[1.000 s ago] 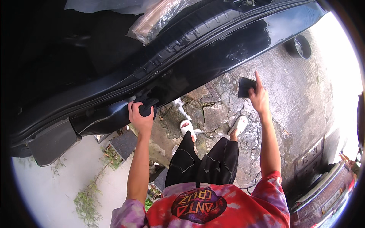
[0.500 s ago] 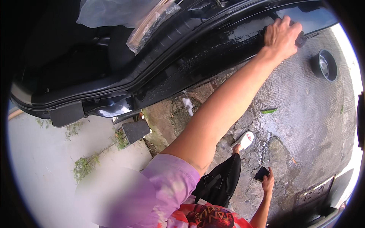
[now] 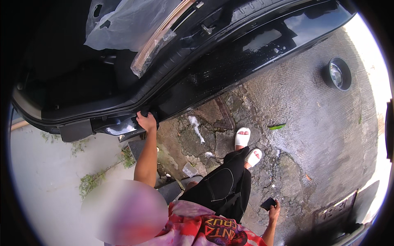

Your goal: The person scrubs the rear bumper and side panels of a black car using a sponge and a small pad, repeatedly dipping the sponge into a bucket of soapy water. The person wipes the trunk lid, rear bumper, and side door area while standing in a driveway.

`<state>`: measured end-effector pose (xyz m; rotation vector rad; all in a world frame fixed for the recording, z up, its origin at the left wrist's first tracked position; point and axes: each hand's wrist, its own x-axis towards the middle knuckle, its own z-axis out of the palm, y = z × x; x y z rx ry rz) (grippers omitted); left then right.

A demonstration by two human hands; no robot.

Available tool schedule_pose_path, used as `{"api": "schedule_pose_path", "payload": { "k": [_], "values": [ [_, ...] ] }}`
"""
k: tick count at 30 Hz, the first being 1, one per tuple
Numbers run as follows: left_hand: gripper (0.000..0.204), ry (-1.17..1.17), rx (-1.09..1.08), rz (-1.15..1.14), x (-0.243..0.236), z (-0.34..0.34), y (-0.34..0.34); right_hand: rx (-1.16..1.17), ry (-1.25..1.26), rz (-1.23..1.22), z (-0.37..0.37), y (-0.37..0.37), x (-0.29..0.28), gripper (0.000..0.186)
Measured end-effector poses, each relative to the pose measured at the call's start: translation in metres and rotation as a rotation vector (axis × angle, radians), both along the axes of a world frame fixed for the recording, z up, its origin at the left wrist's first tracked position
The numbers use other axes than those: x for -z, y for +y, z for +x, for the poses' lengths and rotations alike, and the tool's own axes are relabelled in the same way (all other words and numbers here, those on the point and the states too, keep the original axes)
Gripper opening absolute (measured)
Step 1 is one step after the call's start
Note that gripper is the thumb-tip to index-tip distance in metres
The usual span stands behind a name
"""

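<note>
While left hand (image 3: 147,121) holds cloth (image 3: 154,115) — bumper (image 3: 205,84), long axis rising rightward.

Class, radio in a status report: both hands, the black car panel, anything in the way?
Left hand pressing dark cloth to black car panel. Right hand holding dark flat object. Panel spotted with droplets. Bucket apart, not blocking.

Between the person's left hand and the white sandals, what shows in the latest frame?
In the head view, a white streak on the cracked ground lies between the left hand and the white sandals; its material is unclear.
</note>
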<state>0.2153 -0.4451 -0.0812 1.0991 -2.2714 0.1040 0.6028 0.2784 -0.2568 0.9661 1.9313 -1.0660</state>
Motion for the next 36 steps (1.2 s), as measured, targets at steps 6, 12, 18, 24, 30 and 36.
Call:
{"api": "schedule_pose_path", "payload": {
  "k": [6, 12, 18, 24, 30, 36],
  "values": [
    [0.033, 0.100, 0.195, 0.131, -0.002, -0.083, 0.170, 0.121, -0.142, 0.012, -0.017, 0.027, -0.032, 0.059],
    [0.034, -0.042, 1.057, 0.307, -0.048, -0.239, 0.442, 0.216, -0.038, -0.108, -0.169, 0.075, -0.023, 0.050],
    [0.051, -0.010, 1.393, 0.357, -0.042, -0.388, 0.621, 0.274, 0.324, -0.181, -0.349, 0.155, -0.078, 0.016],
    [0.037, 0.031, 1.602, 0.387, -0.027, -0.434, 0.765, 0.355, 0.425, -0.047, -0.354, 0.239, -0.062, 0.026],
    [0.046, -0.584, 1.248, 0.976, 0.096, -0.360, 0.847, 0.653, 0.319, -0.016, -0.381, 0.333, -0.030, 0.042],
    [0.052, -0.428, 0.549, 1.143, 0.242, -0.365, 0.918, 0.640, 0.322, -0.080, -0.375, 0.478, -0.016, 0.033]
  ]
}}
